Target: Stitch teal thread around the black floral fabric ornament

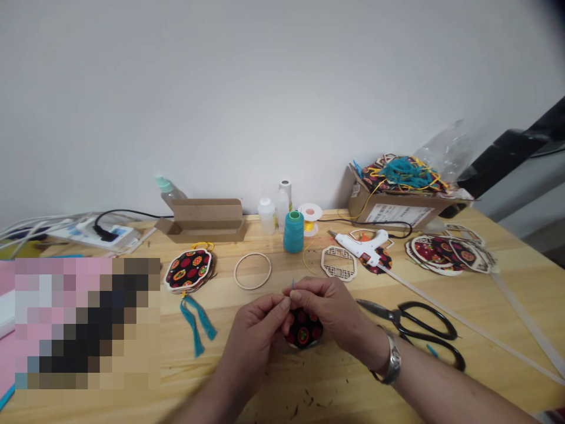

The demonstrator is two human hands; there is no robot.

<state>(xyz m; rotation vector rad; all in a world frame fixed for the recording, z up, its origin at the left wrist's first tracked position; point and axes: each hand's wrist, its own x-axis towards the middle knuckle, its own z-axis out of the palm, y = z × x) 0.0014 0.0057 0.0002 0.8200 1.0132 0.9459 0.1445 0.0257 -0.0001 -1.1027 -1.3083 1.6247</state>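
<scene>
A pale wooden tabletop with visible grain stands against a plain grey-white wall. Between the hands, near the tabletop's front, is a cloth disc, black with red and orange round motifs. The left hand is pinched narrow, its grip hidden; the right hand pinches a thin bluish strand. A cardboard box bears a white label, too small to read.

Wood table's pretty loaded lol: scissors on the right, hoop, teal thread, bottle, long box at the back, dark scraps up front.
</scene>
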